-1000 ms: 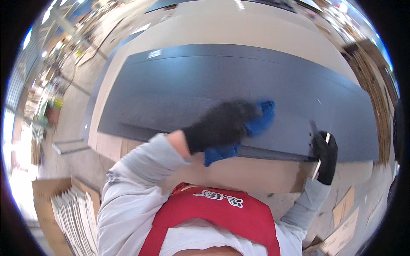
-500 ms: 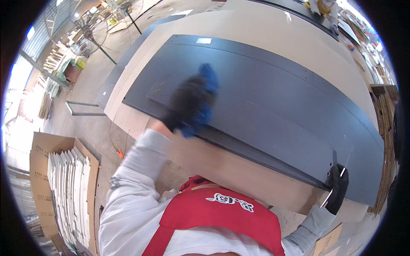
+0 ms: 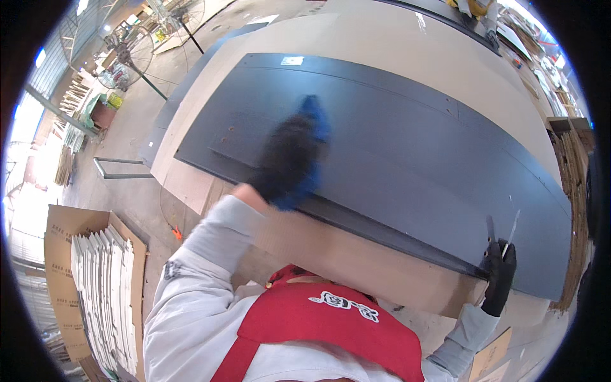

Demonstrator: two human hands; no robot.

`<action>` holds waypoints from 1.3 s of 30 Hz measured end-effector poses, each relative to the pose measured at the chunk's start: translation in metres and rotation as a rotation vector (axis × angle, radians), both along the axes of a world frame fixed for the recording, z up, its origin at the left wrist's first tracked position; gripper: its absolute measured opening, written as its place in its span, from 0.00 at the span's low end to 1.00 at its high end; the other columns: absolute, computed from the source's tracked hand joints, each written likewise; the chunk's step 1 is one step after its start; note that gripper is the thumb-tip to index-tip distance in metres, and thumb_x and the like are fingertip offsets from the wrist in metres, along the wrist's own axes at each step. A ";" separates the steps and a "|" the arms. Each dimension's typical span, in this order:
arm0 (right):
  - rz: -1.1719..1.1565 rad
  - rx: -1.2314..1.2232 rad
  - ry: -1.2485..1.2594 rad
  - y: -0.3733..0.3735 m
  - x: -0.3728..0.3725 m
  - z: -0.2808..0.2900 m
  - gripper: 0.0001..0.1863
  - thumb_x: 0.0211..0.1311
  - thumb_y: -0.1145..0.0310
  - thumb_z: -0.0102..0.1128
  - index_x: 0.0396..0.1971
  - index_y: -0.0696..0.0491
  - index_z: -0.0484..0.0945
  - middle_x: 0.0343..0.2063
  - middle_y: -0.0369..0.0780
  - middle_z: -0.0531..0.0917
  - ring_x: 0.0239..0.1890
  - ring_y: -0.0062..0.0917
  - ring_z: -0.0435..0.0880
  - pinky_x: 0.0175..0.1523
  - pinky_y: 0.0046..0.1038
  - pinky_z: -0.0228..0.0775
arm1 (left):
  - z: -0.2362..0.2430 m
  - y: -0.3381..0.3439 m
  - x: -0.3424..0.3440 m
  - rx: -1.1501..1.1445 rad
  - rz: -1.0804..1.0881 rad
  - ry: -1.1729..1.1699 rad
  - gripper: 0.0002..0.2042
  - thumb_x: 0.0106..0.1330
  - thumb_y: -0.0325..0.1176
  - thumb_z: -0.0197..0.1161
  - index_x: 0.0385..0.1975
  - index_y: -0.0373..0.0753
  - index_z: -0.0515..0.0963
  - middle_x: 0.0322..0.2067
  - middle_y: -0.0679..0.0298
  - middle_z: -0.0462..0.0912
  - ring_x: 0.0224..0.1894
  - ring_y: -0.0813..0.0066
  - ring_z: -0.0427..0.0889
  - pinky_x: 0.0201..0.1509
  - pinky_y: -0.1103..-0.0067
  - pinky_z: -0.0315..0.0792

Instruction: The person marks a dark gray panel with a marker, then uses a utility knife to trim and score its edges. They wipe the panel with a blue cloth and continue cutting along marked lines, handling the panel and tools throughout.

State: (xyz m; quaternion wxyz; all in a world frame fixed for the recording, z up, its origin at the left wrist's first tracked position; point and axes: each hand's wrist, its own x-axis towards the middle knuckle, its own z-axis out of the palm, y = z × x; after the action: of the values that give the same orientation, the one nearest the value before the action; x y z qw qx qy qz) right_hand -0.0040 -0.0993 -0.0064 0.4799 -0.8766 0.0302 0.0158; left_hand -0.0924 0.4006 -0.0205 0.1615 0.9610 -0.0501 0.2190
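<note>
A long dark grey panel (image 3: 407,146) lies flat on a pale brown board (image 3: 356,254). My left hand (image 3: 286,156), in a black glove, presses a blue cloth (image 3: 312,127) on the panel's left half; hand and cloth are blurred. My right hand (image 3: 499,274), also black-gloved, rests at the panel's near right edge and grips a thin pale tool (image 3: 509,229) that sticks up over the panel. A red apron (image 3: 331,325) and grey sleeves fill the lower picture.
A stack of flat cardboard sheets (image 3: 95,280) stands at my lower left. Cardboard pieces (image 3: 576,184) lean along the right side. A standing fan (image 3: 130,60) and a metal frame (image 3: 118,169) are on the concrete floor to the left.
My left hand with the blue cloth has swept from the panel's near edge further onto its surface. My right hand has stayed at the panel's near right edge.
</note>
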 end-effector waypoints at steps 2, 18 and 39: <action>-0.027 -0.055 -0.024 0.005 -0.003 0.004 0.10 0.61 0.66 0.58 0.37 0.56 0.76 0.25 0.33 0.78 0.24 0.14 0.71 0.30 0.18 0.63 | -0.014 -0.097 0.035 0.097 -0.226 -0.071 0.16 0.64 0.30 0.52 0.49 0.31 0.73 0.53 0.41 0.70 0.57 0.49 0.69 0.66 0.63 0.56; -0.185 -0.301 -0.386 0.016 -0.029 -0.002 0.16 0.62 0.57 0.56 0.33 0.57 0.72 0.25 0.46 0.76 0.25 0.36 0.76 0.33 0.33 0.68 | 0.019 -0.124 0.049 0.138 -0.450 -0.046 0.15 0.67 0.31 0.50 0.51 0.34 0.71 0.55 0.45 0.70 0.58 0.50 0.68 0.65 0.64 0.59; -0.353 0.887 -0.201 0.022 -0.095 -0.038 0.21 0.70 0.59 0.43 0.53 0.58 0.67 0.45 0.45 0.80 0.38 0.27 0.82 0.35 0.21 0.71 | 0.033 -0.213 0.065 0.104 -0.777 0.233 0.24 0.60 0.36 0.59 0.56 0.35 0.68 0.59 0.49 0.67 0.61 0.53 0.67 0.64 0.64 0.60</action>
State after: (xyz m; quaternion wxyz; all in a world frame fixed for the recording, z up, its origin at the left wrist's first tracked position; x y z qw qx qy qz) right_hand -0.0995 -0.0778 -0.0443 0.8032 -0.5662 0.1221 -0.1392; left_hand -0.0269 0.1871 0.0122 0.1882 0.8957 -0.4018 0.0285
